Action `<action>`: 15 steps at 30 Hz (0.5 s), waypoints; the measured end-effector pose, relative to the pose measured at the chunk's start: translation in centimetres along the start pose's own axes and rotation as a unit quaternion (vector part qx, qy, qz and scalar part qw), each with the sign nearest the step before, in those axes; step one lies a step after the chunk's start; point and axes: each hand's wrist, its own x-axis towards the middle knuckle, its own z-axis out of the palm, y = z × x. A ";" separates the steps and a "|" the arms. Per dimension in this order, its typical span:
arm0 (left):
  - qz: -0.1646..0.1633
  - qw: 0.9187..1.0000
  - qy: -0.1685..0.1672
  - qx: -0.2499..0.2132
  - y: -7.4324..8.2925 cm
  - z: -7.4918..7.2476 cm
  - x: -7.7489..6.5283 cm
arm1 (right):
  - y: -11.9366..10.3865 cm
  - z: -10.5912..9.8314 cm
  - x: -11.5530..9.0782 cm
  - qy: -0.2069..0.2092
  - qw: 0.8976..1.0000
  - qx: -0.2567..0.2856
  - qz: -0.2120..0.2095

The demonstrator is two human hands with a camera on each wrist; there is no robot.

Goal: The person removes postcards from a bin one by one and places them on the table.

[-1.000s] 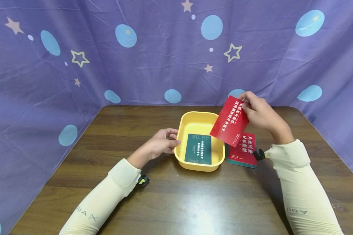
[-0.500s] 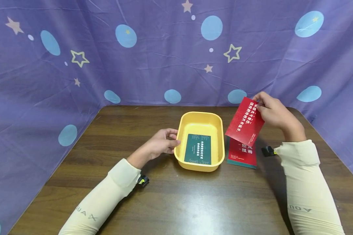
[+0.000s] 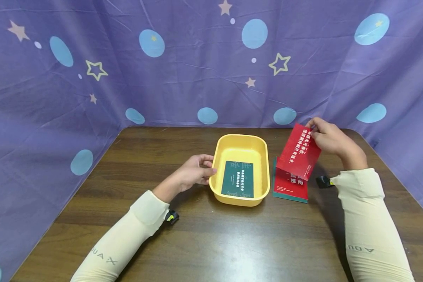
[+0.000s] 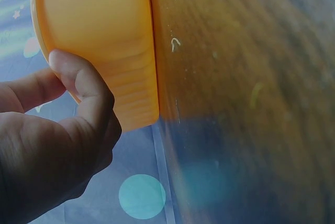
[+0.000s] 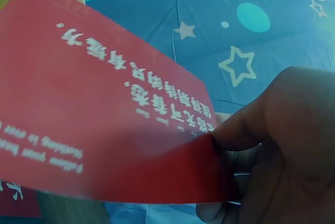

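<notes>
In the head view my right hand [image 3: 330,138] pinches a thin red notebook [image 3: 297,152] with white lettering by its upper right corner. It hangs tilted over another red notebook [image 3: 290,188], partly covering it; a green edge shows beneath that one on the table. The right wrist view shows thumb and fingers on either side of the held notebook [image 5: 104,93]. My left hand [image 3: 192,172] grips the left rim of a yellow plastic basin [image 3: 239,201]. A dark green notebook [image 3: 238,179] lies flat inside the basin, toward its near end.
The brown wooden table [image 3: 197,243] runs back to a purple curtain [image 3: 183,70] with stars and blue dots. The notebooks on the table lie just right of the basin.
My right hand has moved right, away from over the basin's edge, and then lowered slightly with the red notebook over the notebooks on the table. The left hand and basin stay put.
</notes>
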 end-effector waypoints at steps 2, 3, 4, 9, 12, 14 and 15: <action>0.000 1.000 0.001 0.002 0.0 0.0 0.0 | 0.3 0.2 0.2 -0.006 1.000 -0.001 -0.002; 0.000 1.000 0.002 0.001 0.0 0.0 0.0 | 0.4 0.3 0.3 -0.010 1.000 -0.001 -0.005; 0.000 1.000 0.002 0.001 0.0 0.0 0.0 | 0.6 0.5 0.4 -0.012 1.000 -0.004 -0.007; -0.003 1.000 0.004 0.000 0.0 0.0 0.0 | 1.2 1.5 0.8 -0.043 0.999 -0.010 -0.010; -0.004 1.000 0.003 0.000 0.0 0.0 0.0 | 1.4 2.1 1.0 -0.064 0.998 -0.003 -0.008; -0.004 1.000 0.002 -0.001 0.0 0.0 0.1 | 1.6 2.3 1.0 -0.077 0.997 -0.003 -0.009; -0.004 1.000 0.002 -0.001 0.0 0.0 0.2 | 1.7 2.4 1.0 -0.082 0.997 -0.005 -0.009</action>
